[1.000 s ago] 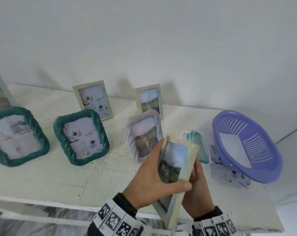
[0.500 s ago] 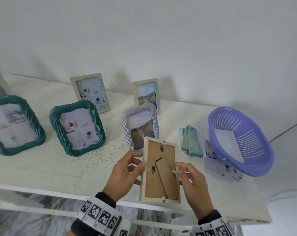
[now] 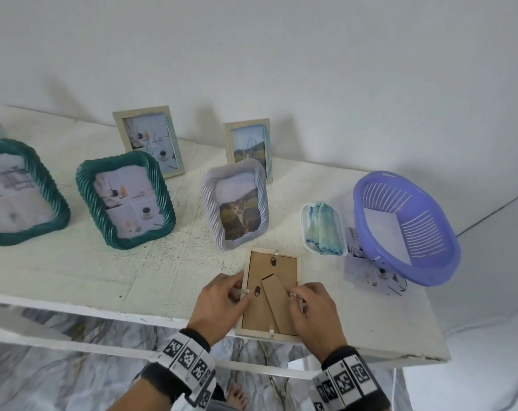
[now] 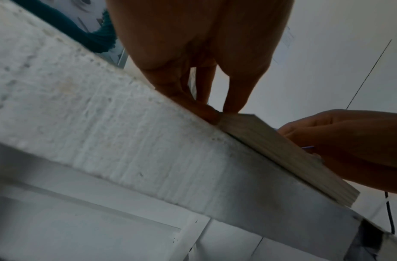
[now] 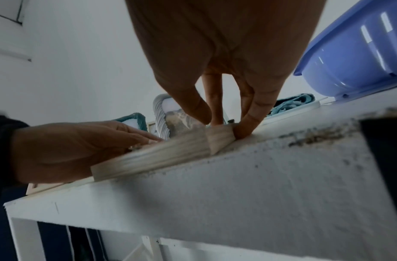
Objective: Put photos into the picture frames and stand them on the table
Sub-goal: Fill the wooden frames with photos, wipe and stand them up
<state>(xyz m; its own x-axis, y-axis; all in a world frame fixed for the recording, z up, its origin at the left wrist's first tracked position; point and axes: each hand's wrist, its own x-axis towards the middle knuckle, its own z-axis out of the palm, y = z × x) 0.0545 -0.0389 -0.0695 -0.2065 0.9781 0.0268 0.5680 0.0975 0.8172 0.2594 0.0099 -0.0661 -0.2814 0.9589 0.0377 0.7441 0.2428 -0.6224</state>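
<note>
1. Several filled frames already stand on the table (image 3: 74,271): two green frames (image 3: 124,200) on the left, a pale ribbed frame (image 3: 235,203) at the middle, and two wooden frames (image 3: 148,140) at the far edge by the wall

2. One wooden frame (image 3: 269,292) lies face down at the near edge, its brown backing up; judging by this, it is yet to be stood up; loose prints (image 3: 373,271) lie under the purple basket (image 3: 406,226) on the right

3. Left hand (image 3: 219,307): fingers bent, tips narrowly pinching at the clip on the frame's left rail

4. Right hand (image 3: 314,310): fingers curled close, tips gripping the right rail
</note>
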